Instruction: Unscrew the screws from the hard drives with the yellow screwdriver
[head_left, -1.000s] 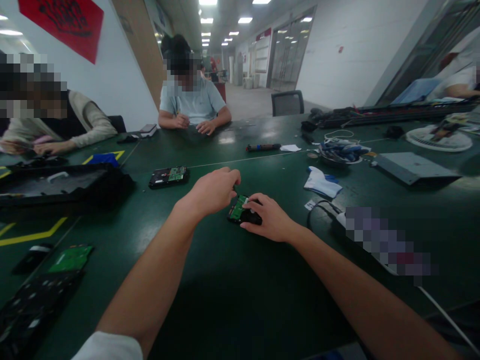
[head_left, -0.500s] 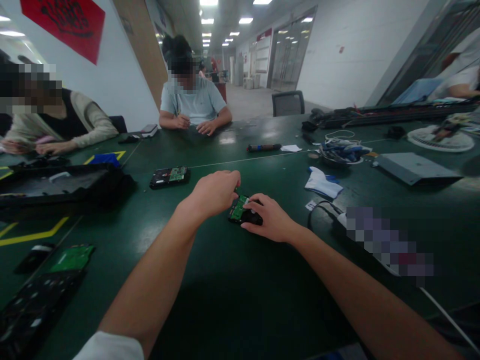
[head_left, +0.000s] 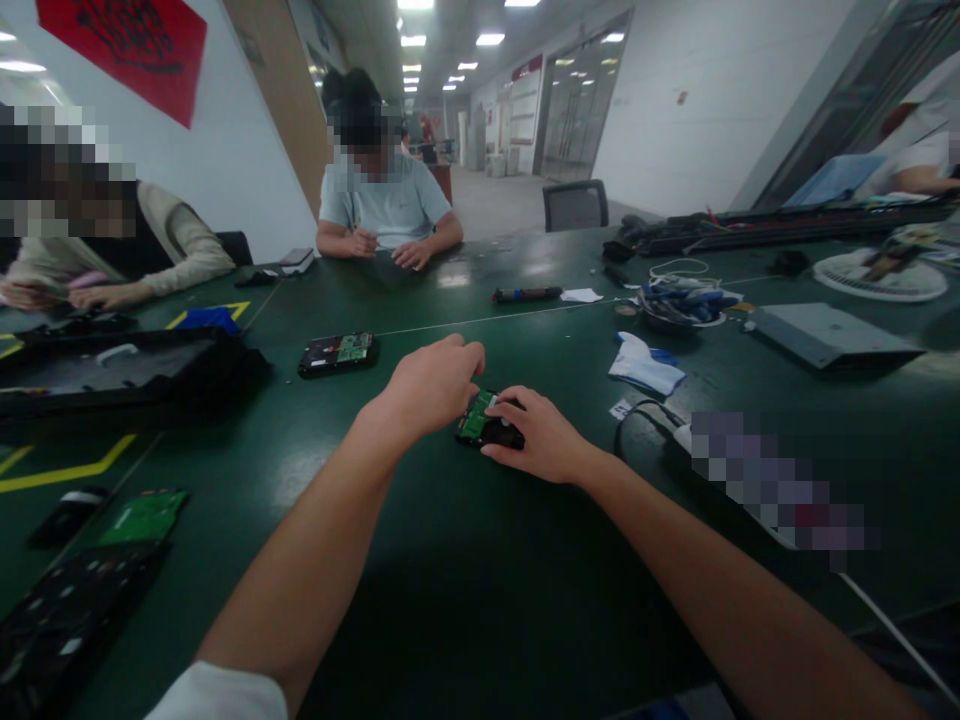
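Note:
A hard drive point(head_left: 475, 424) with a green circuit board on its upper face lies on the dark green table in front of me. My right hand point(head_left: 536, 435) grips it from the right, thumb at the near edge and fingers over the top. Above its far left corner hovers my left hand point(head_left: 439, 378), fingers curled and pressed together, pointing down at the board. Whatever those fingers hold is hidden behind the hand. Farther left lies a second hard drive point(head_left: 339, 354), board side up, apart from both hands.
A black tray-like housing point(head_left: 112, 370) and dark parts with a green board point(head_left: 142, 517) lie left. Right are a white glove point(head_left: 645, 365), a power strip point(head_left: 772, 490) with its cable, a grey metal case point(head_left: 834, 335) and a cable bundle point(head_left: 684, 298). Two people sit across the table.
My left hand's fingers have shifted slightly over the board. My right hand keeps its grip on the hard drive, which stays in place.

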